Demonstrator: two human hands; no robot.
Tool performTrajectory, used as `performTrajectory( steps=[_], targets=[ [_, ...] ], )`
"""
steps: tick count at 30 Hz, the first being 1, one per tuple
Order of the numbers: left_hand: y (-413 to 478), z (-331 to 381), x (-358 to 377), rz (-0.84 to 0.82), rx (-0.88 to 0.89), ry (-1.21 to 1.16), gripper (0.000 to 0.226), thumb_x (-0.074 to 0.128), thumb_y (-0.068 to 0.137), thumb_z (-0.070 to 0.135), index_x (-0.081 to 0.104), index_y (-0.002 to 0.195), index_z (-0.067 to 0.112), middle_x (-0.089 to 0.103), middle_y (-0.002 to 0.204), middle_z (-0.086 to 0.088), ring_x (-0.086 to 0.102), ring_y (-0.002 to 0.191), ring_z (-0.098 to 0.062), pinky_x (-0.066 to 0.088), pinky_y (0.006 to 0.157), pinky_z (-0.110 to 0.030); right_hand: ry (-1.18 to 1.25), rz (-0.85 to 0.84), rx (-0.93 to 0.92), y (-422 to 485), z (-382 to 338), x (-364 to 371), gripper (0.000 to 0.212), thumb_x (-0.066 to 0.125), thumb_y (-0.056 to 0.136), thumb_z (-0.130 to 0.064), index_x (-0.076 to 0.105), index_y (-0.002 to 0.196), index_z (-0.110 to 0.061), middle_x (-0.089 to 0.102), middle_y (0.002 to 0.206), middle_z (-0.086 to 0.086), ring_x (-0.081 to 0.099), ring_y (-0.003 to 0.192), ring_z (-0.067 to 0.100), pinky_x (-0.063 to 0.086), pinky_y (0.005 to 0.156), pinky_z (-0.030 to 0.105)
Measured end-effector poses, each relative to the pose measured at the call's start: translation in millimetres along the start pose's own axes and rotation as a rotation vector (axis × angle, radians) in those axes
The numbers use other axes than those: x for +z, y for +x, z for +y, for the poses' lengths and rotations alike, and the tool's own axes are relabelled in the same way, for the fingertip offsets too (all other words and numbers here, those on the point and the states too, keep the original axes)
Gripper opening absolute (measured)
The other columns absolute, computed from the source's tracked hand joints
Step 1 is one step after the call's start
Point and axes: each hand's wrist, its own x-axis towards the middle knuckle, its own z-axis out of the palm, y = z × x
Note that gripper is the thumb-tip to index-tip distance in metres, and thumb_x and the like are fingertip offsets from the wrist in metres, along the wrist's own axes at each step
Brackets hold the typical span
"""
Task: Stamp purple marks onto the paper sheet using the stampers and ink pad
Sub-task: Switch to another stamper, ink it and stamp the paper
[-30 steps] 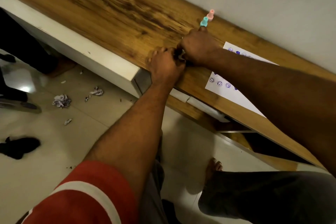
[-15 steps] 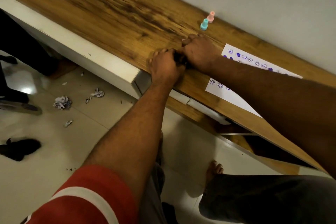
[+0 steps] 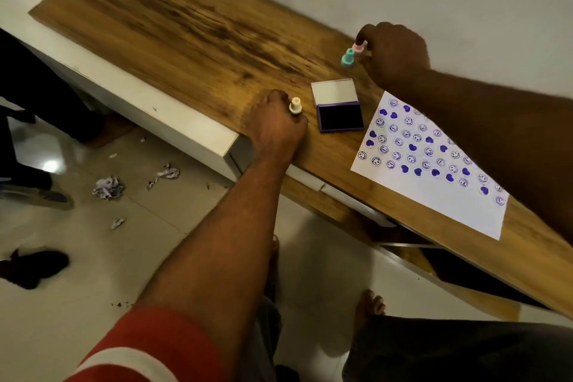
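Fingers of both my hands grasp stampers. The brown wooden tabletop (image 3: 186,25) carries the white paper sheet (image 3: 434,195), purple-marked, beside the open purple ink pad (image 3: 339,116); my left hand (image 3: 276,130) holds a cream plastic stamper (image 3: 295,105), my right hand (image 3: 393,53) pinches a pink plastic stamper (image 3: 359,47).

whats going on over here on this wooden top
A person is stamping purple marks on a paper sheet that lies on the wooden top. The left hand holds a cream stamper just left of the open ink pad. The right hand pinches the pink stamper, which stands beside a teal stamper by the wall. The sheet is largely covered with purple smileys and hearts.
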Motion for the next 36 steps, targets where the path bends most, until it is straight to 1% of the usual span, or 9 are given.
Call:
performTrajectory(
  steps=[2, 4, 7, 11, 15, 20, 25, 32, 36],
  targets=[
    [1.8, 0.6, -1.7, -0.044, -0.050, -0.031, 0.066, 0.068, 0.077, 0.057, 0.055, 0.134, 0.027, 0.069, 0.111, 0.004, 0.063, 0.103, -0.020, 0.054, 0.087, -0.041, -0.022, -0.022, 0.016, 9.9, 3.8, 4.2, 0.030, 0.058, 0.098, -0.026, 0.062, 0.127, -0.018, 0.066, 0.116, 0.016, 0.063, 0.106, 0.039, 0.050, 0.083, 0.043],
    [3.5, 3.7, -6.2, -0.031, -0.065, -0.088, 0.072, 0.066, 0.072, 0.061, 0.054, 0.135, 0.027, 0.066, 0.099, 0.008, 0.064, 0.095, -0.016, 0.056, 0.081, -0.041, -0.010, -0.048, 0.048, 18.4, 0.2, 8.5, 0.033, 0.061, 0.098, -0.032, 0.063, 0.126, -0.014, 0.067, 0.115, 0.017, 0.063, 0.107, 0.039, 0.050, 0.084, 0.042],
    [5.1, 10.9, -13.2, 0.062, -0.034, -0.152, 0.068, 0.065, 0.073, 0.061, 0.058, 0.131, 0.026, 0.057, 0.083, 0.016, 0.061, 0.082, -0.010, 0.053, 0.067, -0.033, 0.020, -0.097, 0.078, 27.2, -10.1, 15.3, 0.038, 0.066, 0.097, -0.036, 0.066, 0.125, -0.012, 0.068, 0.119, 0.019, 0.064, 0.110, 0.039, 0.050, 0.089, 0.040],
    [7.8, 10.0, -17.5, 0.107, -0.029, -0.180, 0.062, 0.068, 0.077, 0.057, 0.061, 0.129, 0.025, 0.056, 0.084, 0.017, 0.057, 0.076, -0.004, 0.042, 0.059, -0.023, 0.028, -0.143, 0.038, 34.0, -27.4, 21.6, 0.033, 0.065, 0.097, -0.029, 0.069, 0.123, -0.009, 0.068, 0.121, 0.020, 0.064, 0.111, 0.040, 0.050, 0.093, 0.040],
    [12.6, 2.2, -21.4, 0.144, -0.081, -0.222, 0.053, 0.070, 0.081, 0.052, 0.063, 0.127, 0.025, 0.060, 0.084, 0.014, 0.058, 0.073, -0.002, 0.045, 0.060, -0.020, 0.080, -0.180, -0.044, 35.2, -53.7, 19.4, 0.031, 0.069, 0.093, -0.030, 0.072, 0.121, -0.016, 0.070, 0.121, 0.015, 0.064, 0.112, 0.035, 0.048, 0.093, 0.039],
    [14.3, 2.2, -22.8, 0.183, -0.117, -0.244, 0.036, 0.063, 0.095, 0.037, 0.065, 0.127, 0.020, 0.064, 0.081, 0.010, 0.060, 0.071, -0.005, 0.047, 0.065, -0.024, 0.069, -0.129, -0.208, 23.7, -80.1, 21.4, 0.027, 0.071, 0.093, -0.031, 0.075, 0.119, -0.021, 0.074, 0.113, 0.009, 0.065, 0.107, 0.030, 0.047, 0.088, 0.036],
    [13.0, 6.0, -29.4, 0.188, -0.117, -0.215, 0.034, 0.061, 0.097, 0.032, 0.065, 0.129, 0.018, 0.067, 0.087, 0.006, 0.062, 0.075, -0.008, 0.050, 0.070, -0.026, -0.074, -0.123, -0.284, 7.1, -85.8, 19.0, 0.025, 0.070, 0.094, -0.029, 0.075, 0.118, -0.023, 0.073, 0.110, 0.011, 0.063, 0.106, 0.032, 0.045, 0.093, 0.044],
    [8.1, 10.9, -40.0, 0.146, -0.079, -0.175, 0.036, 0.064, 0.097, 0.034, 0.063, 0.131, 0.022, 0.068, 0.094, 0.006, 0.063, 0.082, -0.010, 0.049, 0.081, -0.027, -0.198, -0.121, -0.300, -33.4, -85.2, 13.7, 0.020, 0.067, 0.093, -0.033, 0.076, 0.110, -0.026, 0.072, 0.103, 0.012, 0.061, 0.105, 0.031, 0.044, 0.088, 0.041],
    [-0.7, 3.0, -45.6, 0.083, 0.024, -0.147, 0.031, 0.071, 0.091, 0.035, 0.067, 0.119, 0.024, 0.064, 0.095, 0.008, 0.061, 0.080, -0.007, 0.050, 0.070, -0.024, -0.186, -0.203, -0.282, -64.5, -87.1, 13.0, 0.030, 0.067, 0.095, -0.035, 0.072, 0.121, -0.021, 0.070, 0.117, 0.013, 0.061, 0.113, 0.031, 0.048, 0.098, 0.045]
  ],
)
